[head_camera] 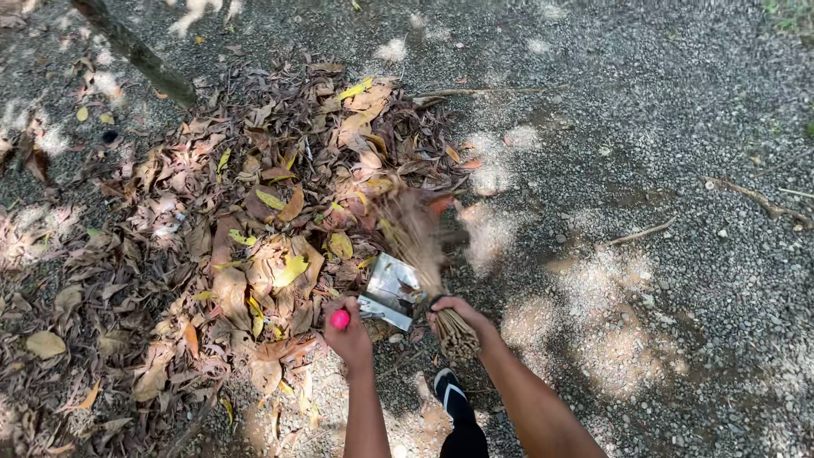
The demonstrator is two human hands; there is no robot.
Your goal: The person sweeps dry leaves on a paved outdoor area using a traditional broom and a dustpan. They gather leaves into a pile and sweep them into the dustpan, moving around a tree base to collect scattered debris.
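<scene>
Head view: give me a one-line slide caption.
Left hand holds a pink-handled metal dustpan at a dry leaf pile while right hand grips a stick broom.

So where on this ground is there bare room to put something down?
The grey gravel right of the brown dry-leaf pile is bare, bordered by thin twigs. It is crowded on the left, where the leaves lie thick around the metal dustpan, the left hand and the right hand with the straw broom.

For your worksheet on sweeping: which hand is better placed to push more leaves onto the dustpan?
Probably the right hand: it grips the broom, bristles on the leaves beside the dustpan. The left hand only holds the pan's handle.
</scene>
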